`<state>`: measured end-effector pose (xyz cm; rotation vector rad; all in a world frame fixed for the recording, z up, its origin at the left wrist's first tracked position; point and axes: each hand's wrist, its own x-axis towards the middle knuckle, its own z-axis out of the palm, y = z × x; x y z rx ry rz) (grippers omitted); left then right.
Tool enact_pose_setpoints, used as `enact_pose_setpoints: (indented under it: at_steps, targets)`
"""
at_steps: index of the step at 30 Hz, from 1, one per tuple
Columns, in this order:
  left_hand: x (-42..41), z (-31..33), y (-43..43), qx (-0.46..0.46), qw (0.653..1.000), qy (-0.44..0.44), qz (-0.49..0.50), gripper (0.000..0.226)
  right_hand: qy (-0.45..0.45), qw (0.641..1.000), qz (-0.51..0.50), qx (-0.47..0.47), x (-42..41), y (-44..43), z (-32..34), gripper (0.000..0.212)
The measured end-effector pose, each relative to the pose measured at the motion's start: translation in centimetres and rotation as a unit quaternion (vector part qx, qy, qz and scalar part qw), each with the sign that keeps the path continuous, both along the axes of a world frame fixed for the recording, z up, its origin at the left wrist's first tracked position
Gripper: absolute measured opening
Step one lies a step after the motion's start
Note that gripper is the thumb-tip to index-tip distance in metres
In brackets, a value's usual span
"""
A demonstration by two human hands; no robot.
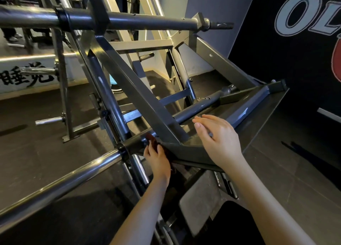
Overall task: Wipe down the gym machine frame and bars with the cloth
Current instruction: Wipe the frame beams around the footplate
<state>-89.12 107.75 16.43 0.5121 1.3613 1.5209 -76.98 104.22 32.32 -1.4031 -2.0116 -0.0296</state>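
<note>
A dark grey steel gym machine frame (pixel 140 99) fills the view, with a flat foot plate (pixel 258 119) tilted at the right. My left hand (pixel 157 159) holds a dark red cloth (pixel 153 140) against the lower frame corner, where a black collar (pixel 122 149) joins the chrome bar (pixel 60 182). Most of the cloth is hidden behind the frame edge and my fingers. My right hand (pixel 216 135) rests on the near edge of the foot plate with its fingers relaxed and holding nothing.
A long grey bar (pixel 129 20) crosses the top. Chrome weight pegs (pixel 49 120) stick out at the left. A padded seat (pixel 201 196) lies below my arms. A black wall banner (pixel 295 41) stands at the right; dark rubber floor lies around the machine.
</note>
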Motion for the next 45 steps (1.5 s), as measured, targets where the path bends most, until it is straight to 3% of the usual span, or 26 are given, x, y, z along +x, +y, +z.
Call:
enact_pose_setpoints:
  at_steps: [4, 7, 12, 15, 18, 21, 25, 28, 32, 37, 39, 41, 45]
  targets:
    - [2.0, 0.7, -3.5, 0.059, 0.998, -0.011, 0.0, 0.028, 0.003, 1.0, 0.002, 0.004, 0.0, 0.2, -0.2, 0.04]
    - [2.6, 0.0, -4.9, 0.105, 0.994, -0.008, -0.042, 0.047, 0.006, 1.0, 0.008, 0.011, 0.1, 0.2, -0.3, 0.044]
    - [-0.1, -1.6, -0.1, -0.034, 0.999, -0.023, -0.012, 0.049, 0.018, 1.0, 0.005, 0.012, 0.2, 0.3, -0.2, 0.034]
    - [0.6, 0.0, -2.3, -0.013, 0.995, -0.098, -0.019, 0.047, 0.019, 1.0, 0.001, 0.015, 0.2, 0.4, -0.4, 0.027]
    - [1.7, 0.8, -4.7, 0.046, 0.995, -0.058, -0.065, 0.051, 0.009, 1.0, 0.001, 0.027, 0.1, 0.4, -0.6, 0.037]
    - [0.4, -1.1, -2.2, -0.001, 0.999, -0.018, -0.051, 0.051, 0.003, 0.999, 0.005, 0.031, 0.1, 0.5, -0.6, 0.039]
    - [-0.9, -1.9, -0.2, -0.06, 0.995, -0.069, -0.026, 0.051, -0.002, 0.999, 0.002, 0.042, 0.0, 0.5, -0.6, 0.04]
    - [1.5, 0.0, -3.5, -0.001, 0.992, -0.123, -0.027, 0.05, -0.006, 0.998, -0.005, 0.055, 0.0, 0.5, -0.7, 0.038]
    - [3.0, 1.3, -5.8, 0.077, 0.993, -0.069, -0.049, 0.054, -0.019, 0.998, -0.008, 0.056, 0.0, 0.5, -0.8, 0.039]
    - [-0.4, 0.0, -0.3, -0.059, 0.996, -0.068, -0.021, 0.054, -0.007, 0.999, -0.008, 0.051, -0.1, 0.4, -0.6, 0.043]
    - [0.8, 0.2, -1.0, -0.042, 0.996, -0.081, -0.011, 0.055, 0.005, 0.999, -0.011, 0.049, -0.1, 0.4, -0.4, 0.046]
    - [3.2, 1.6, -4.0, 0.03, 0.995, -0.088, -0.029, 0.056, 0.008, 0.999, -0.013, 0.051, -0.1, 0.3, -0.4, 0.047]
    - [5.8, 3.4, -7.3, 0.096, 0.993, -0.017, -0.064, 0.056, 0.004, 0.998, -0.012, 0.057, -0.2, 0.2, -0.4, 0.047]
